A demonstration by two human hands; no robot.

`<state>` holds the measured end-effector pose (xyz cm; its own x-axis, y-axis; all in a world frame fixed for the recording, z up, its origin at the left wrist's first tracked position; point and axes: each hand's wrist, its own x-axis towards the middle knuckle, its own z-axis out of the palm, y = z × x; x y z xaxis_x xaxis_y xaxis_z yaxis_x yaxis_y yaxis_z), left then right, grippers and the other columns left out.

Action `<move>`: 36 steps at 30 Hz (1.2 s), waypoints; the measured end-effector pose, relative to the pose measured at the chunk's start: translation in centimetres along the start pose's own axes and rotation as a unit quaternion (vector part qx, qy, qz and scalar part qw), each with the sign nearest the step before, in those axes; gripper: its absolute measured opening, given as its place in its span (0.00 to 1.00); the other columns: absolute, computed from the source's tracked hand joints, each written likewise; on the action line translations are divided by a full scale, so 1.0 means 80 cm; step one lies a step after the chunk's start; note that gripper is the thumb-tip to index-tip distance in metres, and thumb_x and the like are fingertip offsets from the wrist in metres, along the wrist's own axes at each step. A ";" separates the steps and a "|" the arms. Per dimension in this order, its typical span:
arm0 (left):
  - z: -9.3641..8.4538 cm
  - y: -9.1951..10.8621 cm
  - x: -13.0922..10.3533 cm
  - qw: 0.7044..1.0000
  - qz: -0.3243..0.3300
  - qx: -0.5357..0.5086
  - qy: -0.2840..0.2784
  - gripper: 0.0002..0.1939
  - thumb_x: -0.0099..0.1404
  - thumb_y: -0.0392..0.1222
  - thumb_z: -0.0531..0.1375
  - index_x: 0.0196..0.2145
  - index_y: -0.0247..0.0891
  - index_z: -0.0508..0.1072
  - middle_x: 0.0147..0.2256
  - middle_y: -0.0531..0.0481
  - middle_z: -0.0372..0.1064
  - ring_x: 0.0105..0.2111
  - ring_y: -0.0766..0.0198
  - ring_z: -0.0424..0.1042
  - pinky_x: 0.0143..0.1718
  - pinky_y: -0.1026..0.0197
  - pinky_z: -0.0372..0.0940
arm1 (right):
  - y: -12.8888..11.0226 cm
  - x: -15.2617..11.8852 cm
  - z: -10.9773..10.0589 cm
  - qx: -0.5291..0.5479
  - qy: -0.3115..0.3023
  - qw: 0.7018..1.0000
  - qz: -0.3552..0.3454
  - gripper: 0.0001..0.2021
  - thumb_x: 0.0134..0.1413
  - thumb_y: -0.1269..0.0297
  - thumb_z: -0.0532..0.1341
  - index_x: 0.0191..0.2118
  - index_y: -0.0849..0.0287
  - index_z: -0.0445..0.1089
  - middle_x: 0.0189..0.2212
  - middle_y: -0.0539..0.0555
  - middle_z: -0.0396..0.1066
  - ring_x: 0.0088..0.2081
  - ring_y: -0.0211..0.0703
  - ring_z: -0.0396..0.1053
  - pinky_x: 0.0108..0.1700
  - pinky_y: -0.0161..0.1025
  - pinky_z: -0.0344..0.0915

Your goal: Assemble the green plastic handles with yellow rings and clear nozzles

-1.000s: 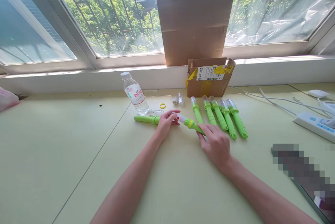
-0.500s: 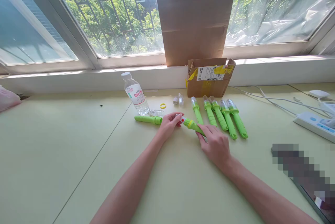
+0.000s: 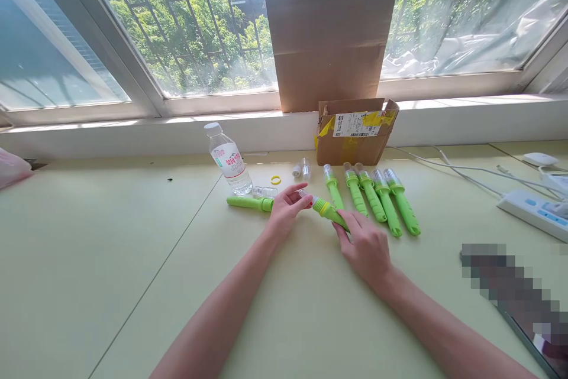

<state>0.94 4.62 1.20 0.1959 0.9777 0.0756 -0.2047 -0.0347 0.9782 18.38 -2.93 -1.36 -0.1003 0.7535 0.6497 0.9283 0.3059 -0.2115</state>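
My right hand [image 3: 362, 240] grips the green handle of a light stick [image 3: 327, 211], which slants up to the left just above the table. A yellow ring sits on its threaded neck. My left hand [image 3: 287, 207] pinches the clear and white tip of this stick, where a small red spot shows; the fingers partly hide the tip. Beside my left hand lies a loose green handle [image 3: 248, 204], its threaded end touching or just behind the hand. A clear cap [image 3: 265, 192] rests behind that handle. Farther back are a loose yellow ring [image 3: 276, 180] and small clear-and-white parts [image 3: 305, 169].
Several green light sticks with clear caps [image 3: 402, 204] lie in a row on the right. A cardboard box [image 3: 355, 145] stands behind them, and a water bottle [image 3: 231, 160] at the back left. A power strip [image 3: 532, 213], cables and a blurred dark object [image 3: 510, 296] are on the right.
My left hand has shifted slightly to the right along the tip, and its fingers have lifted a little. The right hand keeps its hold almost unmoved.
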 end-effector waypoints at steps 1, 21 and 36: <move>0.002 0.001 0.000 1.000 0.006 -0.008 -0.002 0.25 0.52 0.43 0.66 0.47 0.37 0.69 0.31 0.49 0.72 0.33 0.65 0.71 0.43 0.54 0.67 | 0.000 0.000 0.000 0.003 0.003 1.000 0.004 0.12 0.59 0.64 0.54 0.46 0.60 0.67 0.34 0.52 0.72 0.34 0.37 0.68 0.30 0.33 0.56; -0.012 -0.004 0.038 0.921 0.089 0.359 0.127 0.22 0.65 0.49 0.47 0.17 0.39 0.46 0.16 0.57 0.42 0.16 0.71 0.47 0.19 0.64 0.46 | 0.000 0.008 0.006 0.071 0.056 0.992 0.083 0.13 0.57 0.61 0.55 0.46 0.59 0.66 0.32 0.51 0.70 0.31 0.36 0.67 0.30 0.32 0.59; 0.027 -0.027 0.069 0.657 0.127 0.741 0.051 0.17 0.63 0.41 0.50 0.50 0.39 0.64 0.44 0.38 0.62 0.44 0.51 0.63 0.40 0.53 0.61 | 0.002 0.008 0.007 0.103 0.078 0.987 0.094 0.13 0.57 0.62 0.55 0.46 0.60 0.66 0.35 0.54 0.70 0.33 0.38 0.68 0.33 0.33 0.61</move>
<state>4.56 9.63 -0.07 0.2540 0.9079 0.3336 0.9559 -0.2883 0.0566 18.24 -2.09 -1.39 0.1384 0.7141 0.6862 0.8305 0.2937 -0.4732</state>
